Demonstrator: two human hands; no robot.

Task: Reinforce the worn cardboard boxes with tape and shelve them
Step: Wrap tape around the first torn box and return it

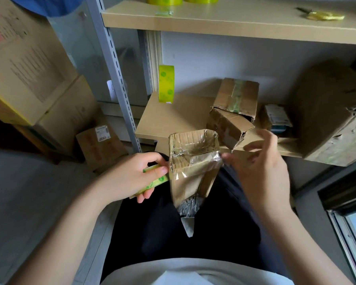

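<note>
Item: small worn cardboard box (191,171), being held upright over the person's lap, just in front of the lower shelf (162,124). Clear tape (201,161) is running across its upper face and open end.

Left hand (132,175): fingers are curling round a yellow-green tape roll (154,182), which is pressing against the box's left edge.

Right hand (263,167): fingers are spread and loosely bent, gripping nothing that can be made out; the fingertips (227,156) are lying at the tape's right end, at the box's corner. Whether they are touching the film is blurred.

Step in hand, as judged: taping, not yet shelving. The strip is being laid over the torn rim. The next move is likely calling for smoothing the film round the corner, then parting it from the roll, while the box is kept steady.

Edges: the box rim is ragged and crumpled; the shelf's front edge is lying just behind the box.

Room: two taped boxes (232,112) and a large battered box (333,124) are occupying the shelf's middle and right. A spare tape roll (166,84) is standing on edge at the left rear. Bare board is showing at the left front, the likeliest landing spot. A grey upright post (115,68) is bounding the left side.
</note>
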